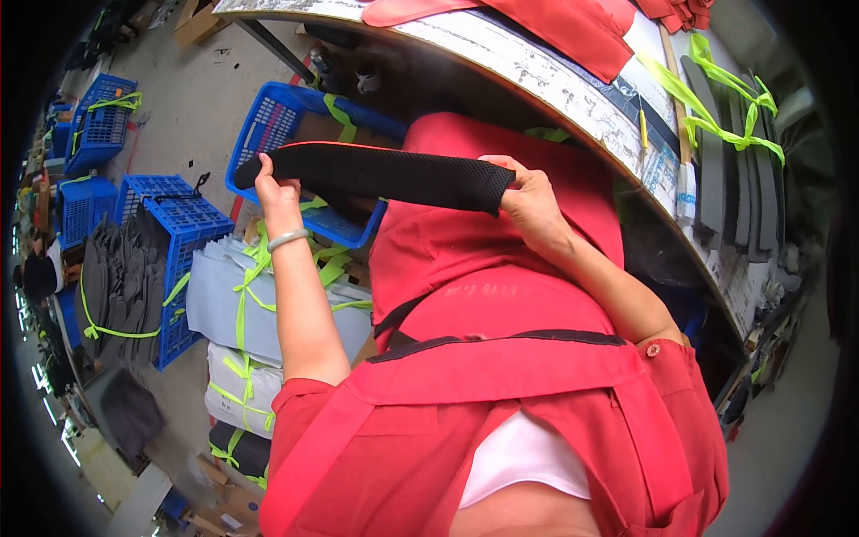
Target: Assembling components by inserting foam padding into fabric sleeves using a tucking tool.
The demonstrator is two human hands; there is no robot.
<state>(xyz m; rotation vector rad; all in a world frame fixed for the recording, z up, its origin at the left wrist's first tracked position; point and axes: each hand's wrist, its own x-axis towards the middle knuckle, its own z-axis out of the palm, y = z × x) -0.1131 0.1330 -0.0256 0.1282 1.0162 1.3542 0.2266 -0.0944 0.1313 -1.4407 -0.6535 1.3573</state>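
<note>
With our left grip we are pinching the black mesh strip a little inside its left end, and with our right grip we are clasping its right end. So the strip is lying between both grips, its long axis running from left to right and sloping slightly down toward the right grip; neither hand is nearer, because both are touching it. Below the strip, the red apron is covering our lap. Behind the left grip, the blue basket is standing, partly hidden by the strip. Nearer to us than this basket, a light grey bundle is resting beside our left forearm. Beyond the right grip, the white surface is carrying red pieces and tied grey strips.
</note>
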